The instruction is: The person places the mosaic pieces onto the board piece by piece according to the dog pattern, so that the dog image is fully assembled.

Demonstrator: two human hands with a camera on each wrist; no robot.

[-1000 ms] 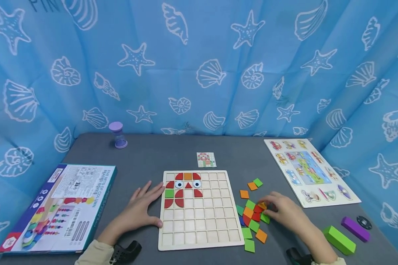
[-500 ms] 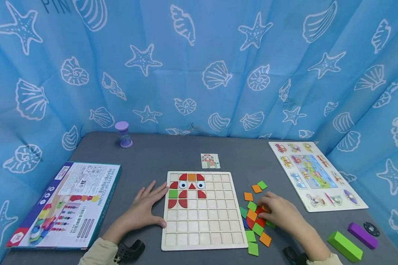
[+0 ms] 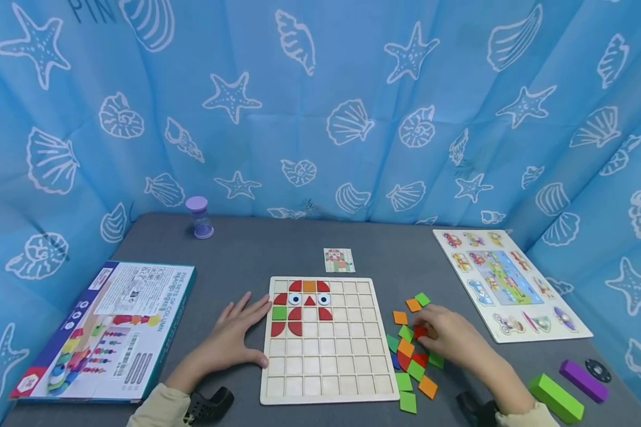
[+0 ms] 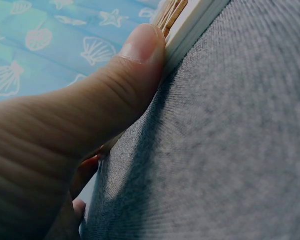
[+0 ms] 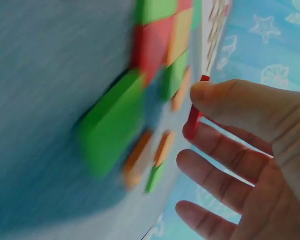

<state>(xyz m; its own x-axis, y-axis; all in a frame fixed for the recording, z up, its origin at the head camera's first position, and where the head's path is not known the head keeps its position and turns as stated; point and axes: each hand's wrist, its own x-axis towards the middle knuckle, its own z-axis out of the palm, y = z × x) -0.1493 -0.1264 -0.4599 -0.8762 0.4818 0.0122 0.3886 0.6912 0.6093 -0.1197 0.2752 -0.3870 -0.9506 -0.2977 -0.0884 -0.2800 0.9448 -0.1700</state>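
My left hand (image 3: 229,339) lies along the left edge of a wooden grid board (image 3: 335,364), fingers spread and straight. Its thumb (image 4: 140,55) touches the board's side in the left wrist view. Red and orange tiles, a green square (image 3: 279,313) and two round eye pieces (image 3: 295,299) sit in the board's upper left cells. To the right of the board, my right hand (image 3: 451,335) pinches a thin red tile (image 5: 193,119) between thumb and index finger, just above the loose tiles. Those include green (image 3: 408,402), orange (image 3: 428,387), red and blue pieces.
Behind the board lies a small pattern card (image 3: 339,260). A puzzle board (image 3: 504,341), a green block (image 3: 556,397) and a purple block (image 3: 584,380) are at the right. A printed box (image 3: 104,329) lies at left, with a purple sand timer (image 3: 200,218) farther back.
My right hand has drawn a red tile from the loose pile and lifted it slightly. The left hand has kept its place at the board. The head view shifted a little.
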